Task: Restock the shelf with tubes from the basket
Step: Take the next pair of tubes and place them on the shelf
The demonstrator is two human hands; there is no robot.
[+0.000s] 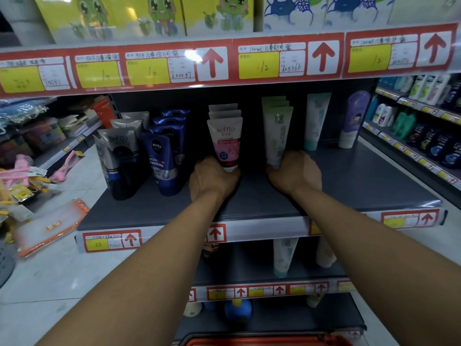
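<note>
Both bare forearms reached forward and slightly up onto the dark grey shelf (349,186), backs of the hands facing the camera. The left hand (212,178) had its fingers curled around the base of a pink-and-white tube (225,143), which stood upright on its cap at the front of a row. The right hand (295,172) gripped the bottom of a pale green tube (277,136), also upright, with fingers wrapped around its lower end. The two hands sat near each other, with a bare strip of shelf between them.

Counted by rows: three pink-and-white tubes stood one behind another (only the top edges of the back two showed), and three pale green tubes did the same. To the left stood three blue tubes (163,163) in a row and three grey-and-black tubes (119,161) beside them. Farther right, well apart from the hands, stood one teal-capped tube (316,121) and one purple-topped bottle (354,119) near the back of the shelf.

At the bottom edge of the view, the red rim of the basket (262,342) showed below the arms; its contents were out of sight.
</note>
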